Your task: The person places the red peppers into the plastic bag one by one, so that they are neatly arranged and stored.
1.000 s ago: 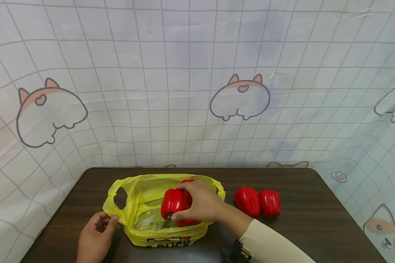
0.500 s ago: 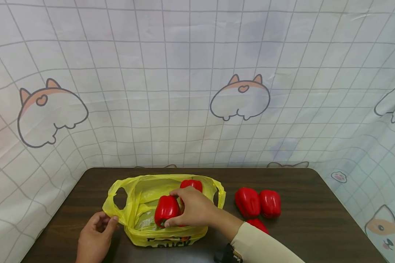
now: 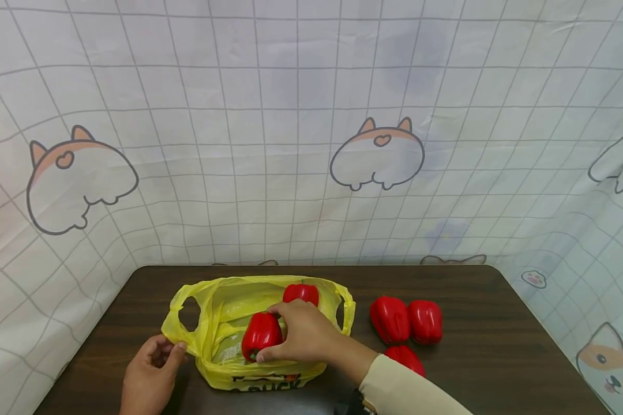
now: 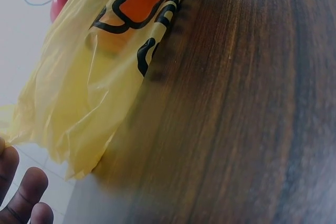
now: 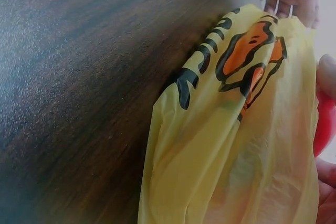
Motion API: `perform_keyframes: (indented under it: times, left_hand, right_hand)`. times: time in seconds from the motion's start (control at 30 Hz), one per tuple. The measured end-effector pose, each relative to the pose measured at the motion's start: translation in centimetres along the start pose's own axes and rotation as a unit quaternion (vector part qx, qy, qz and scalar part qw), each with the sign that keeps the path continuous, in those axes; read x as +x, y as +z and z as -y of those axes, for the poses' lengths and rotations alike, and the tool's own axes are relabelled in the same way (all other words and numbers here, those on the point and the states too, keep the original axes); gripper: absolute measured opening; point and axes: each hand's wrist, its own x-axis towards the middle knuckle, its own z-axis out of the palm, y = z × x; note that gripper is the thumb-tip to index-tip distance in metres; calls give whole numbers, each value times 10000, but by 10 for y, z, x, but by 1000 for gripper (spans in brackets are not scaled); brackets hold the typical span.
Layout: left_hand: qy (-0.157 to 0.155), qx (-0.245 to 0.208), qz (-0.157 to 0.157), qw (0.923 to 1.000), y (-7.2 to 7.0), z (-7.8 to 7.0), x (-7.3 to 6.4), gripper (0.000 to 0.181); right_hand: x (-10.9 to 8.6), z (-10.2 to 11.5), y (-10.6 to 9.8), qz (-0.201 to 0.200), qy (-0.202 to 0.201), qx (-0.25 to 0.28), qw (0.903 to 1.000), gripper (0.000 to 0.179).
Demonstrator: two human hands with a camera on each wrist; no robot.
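Note:
A yellow plastic bag with black lettering lies spread on the table, its mouth facing up. At its left handle, my left hand pinches the edge of the plastic between thumb and fingers. My right hand reaches over the bag's front rim and grips a red bell pepper inside the mouth. Behind that hand another red bell pepper rests in the bag. In the right wrist view the bag's printed side hides most of the held pepper.
Right of the bag, two red bell peppers lie side by side on the dark wooden table. Another red pepper sits nearer, partly behind the right sleeve. A white gridded cloth hangs behind the table.
My right hand has moved slightly left and toward me with the pepper, lower into the bag. The pepper behind it and the one by the sleeve now show more. My left hand stays put.

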Motion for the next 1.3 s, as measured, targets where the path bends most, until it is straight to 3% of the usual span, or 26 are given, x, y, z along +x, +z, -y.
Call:
perform_keyframes:
  times: [0.47, 0.73, 1.3]
  left_hand:
    - [46, -10, -46, 10000, 1, -1, 0, 41]
    - [37, 19, 11, 10000, 1, -2, -1, 41]
    - [-2, 34, 0, 10000, 2, -2, 0, 41]
  right_hand:
    - [-1, -1, 8, 221, -338, -788, 9961, 76]
    - [-3, -3, 9, 287, -409, -963, 9941, 78]
    - [-18, -1, -14, 130, -642, -1031, 9925, 76]
